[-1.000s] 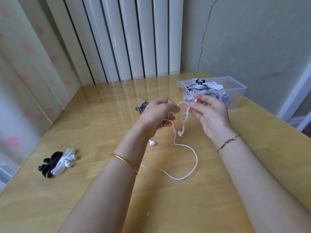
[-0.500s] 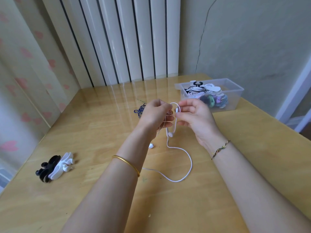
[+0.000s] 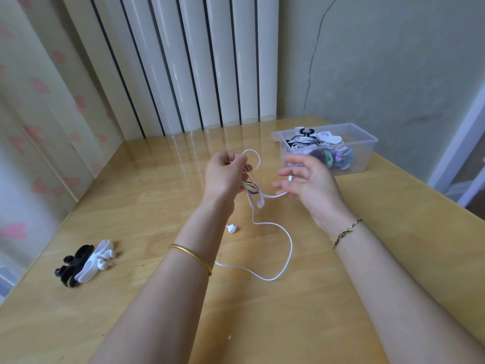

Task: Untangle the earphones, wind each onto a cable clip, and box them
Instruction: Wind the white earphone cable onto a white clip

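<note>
Head view.
Your left hand (image 3: 225,174): fingers curled, pinching a loop of the white earphones (image 3: 287,248) above the bench (image 3: 157,206).
Your right hand (image 3: 312,187): fingers loosely spread, the cable's plug end caught between them.
One earbud (image 3: 231,228): lying on the bench.
Cable clips (image 3: 84,261), black and white: heaped at left.
Clear box (image 3: 367,143): far right, holding wound earphones.

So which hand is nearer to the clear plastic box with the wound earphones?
Right. The right hand is just left of the clear plastic box, near its front corner, holding the white earphone cable. The left hand is farther left, gripping the same cable.
</note>
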The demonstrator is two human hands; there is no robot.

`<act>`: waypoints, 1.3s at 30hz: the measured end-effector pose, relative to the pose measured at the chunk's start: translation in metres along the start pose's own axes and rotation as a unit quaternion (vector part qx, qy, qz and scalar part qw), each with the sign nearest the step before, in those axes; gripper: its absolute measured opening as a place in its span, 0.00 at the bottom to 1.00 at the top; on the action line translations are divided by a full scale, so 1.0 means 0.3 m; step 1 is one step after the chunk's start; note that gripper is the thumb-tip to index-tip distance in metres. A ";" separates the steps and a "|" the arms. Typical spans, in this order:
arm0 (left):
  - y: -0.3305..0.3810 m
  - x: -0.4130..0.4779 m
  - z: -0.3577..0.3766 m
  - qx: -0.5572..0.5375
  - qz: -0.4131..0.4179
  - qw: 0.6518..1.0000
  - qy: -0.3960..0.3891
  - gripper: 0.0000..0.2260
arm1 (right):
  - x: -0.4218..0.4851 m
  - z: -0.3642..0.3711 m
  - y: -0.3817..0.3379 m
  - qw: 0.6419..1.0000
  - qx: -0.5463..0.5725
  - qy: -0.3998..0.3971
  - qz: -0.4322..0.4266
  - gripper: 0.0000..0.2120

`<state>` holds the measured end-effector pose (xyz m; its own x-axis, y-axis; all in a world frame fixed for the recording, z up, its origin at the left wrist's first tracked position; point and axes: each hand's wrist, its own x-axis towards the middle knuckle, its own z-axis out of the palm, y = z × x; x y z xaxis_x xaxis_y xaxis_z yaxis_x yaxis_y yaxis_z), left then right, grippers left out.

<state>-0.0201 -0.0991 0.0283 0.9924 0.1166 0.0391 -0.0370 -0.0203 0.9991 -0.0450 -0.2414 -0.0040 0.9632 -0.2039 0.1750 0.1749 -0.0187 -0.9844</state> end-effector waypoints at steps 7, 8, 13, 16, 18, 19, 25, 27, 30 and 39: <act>-0.006 0.009 -0.034 0.019 0.007 1.000 0.003 0.05 | 0.037 -0.088 0.035 0.983 -0.146 0.111 0.005 0.19; -0.003 0.011 -0.036 0.019 0.011 1.000 0.001 0.05 | 0.038 -0.089 0.039 0.978 -0.178 0.108 0.003 0.19; 0.012 0.010 -0.036 -0.049 0.017 0.995 -0.080 0.06 | 0.033 -0.073 0.057 0.937 -0.345 0.036 0.034 0.17; 0.021 0.002 -0.031 -0.085 0.017 0.988 -0.128 0.08 | 0.018 -0.055 0.046 0.917 -0.396 0.041 -0.027 0.15; 0.026 -0.003 -0.025 -0.096 0.016 0.984 -0.147 0.08 | 0.005 -0.039 0.009 0.961 -0.266 0.030 -0.073 0.15; 0.029 -0.004 -0.023 -0.101 0.015 0.983 -0.152 0.08 | -0.004 -0.030 -0.015 0.981 -0.179 -0.007 -0.079 0.15; 0.049 -0.002 -0.026 -0.165 -0.015 0.973 -0.159 0.08 | -0.029 0.037 -0.006 0.978 -0.155 -0.123 -0.060 0.13; 0.055 -0.001 -0.036 -0.161 -0.031 0.975 -0.149 0.07 | -0.021 0.042 -0.003 0.982 -0.153 -0.081 -0.072 0.12; 0.042 0.012 -0.064 -0.071 -0.036 0.987 -0.138 0.10 | -0.008 0.025 -0.027 0.990 -0.117 -0.007 -0.082 0.13; -0.034 0.031 -0.089 0.241 0.083 0.964 -0.076 0.08 | 0.000 -0.019 -0.059 0.988 0.074 0.135 -0.019 0.10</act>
<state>-0.0138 -0.0713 0.0187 0.9846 -0.0739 0.1586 -0.1744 -0.4892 0.8546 -0.0494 -0.2467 0.0132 0.8691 -0.4606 0.1805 0.2563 0.1072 -0.9606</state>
